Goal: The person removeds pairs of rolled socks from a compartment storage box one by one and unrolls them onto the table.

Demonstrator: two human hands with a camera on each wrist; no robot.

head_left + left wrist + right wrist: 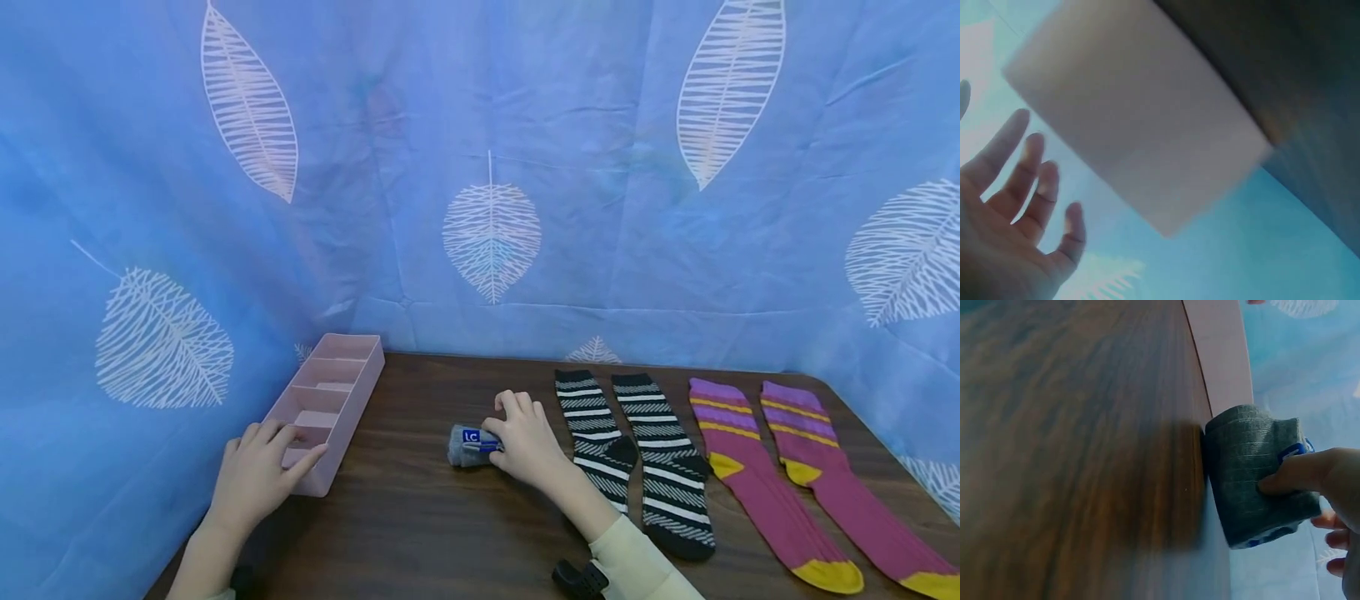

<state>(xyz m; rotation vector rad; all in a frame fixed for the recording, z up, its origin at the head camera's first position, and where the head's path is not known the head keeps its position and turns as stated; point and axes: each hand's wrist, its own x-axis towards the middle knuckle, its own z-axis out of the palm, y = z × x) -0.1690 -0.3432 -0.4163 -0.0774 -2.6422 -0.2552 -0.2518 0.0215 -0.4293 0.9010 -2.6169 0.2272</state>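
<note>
My right hand (pixel 531 440) pinches a rolled grey sock bundle (pixel 468 447) at its right end, at mid-table. The bundle carries a blue label with white letters. In the right wrist view, the thumb presses on the rolled sock (pixel 1247 469), and fingers show behind it. My left hand (pixel 258 477) is at the near end of a pink divided box (pixel 352 421), fingers spread and overlapping its near compartment. The left wrist view has the fingers of the left hand (pixel 1019 206) loosely bent beside the box's plain end wall (pixel 1141 119), holding nothing.
Right of the right hand lie two black-and-white striped socks (pixel 600 425), flat and side by side. Farther right are two maroon socks (pixel 765 492) with purple cuffs and yellow heels and toes. A blue leaf-print curtain (pixel 420 250) borders the dark wooden table (pixel 405 533).
</note>
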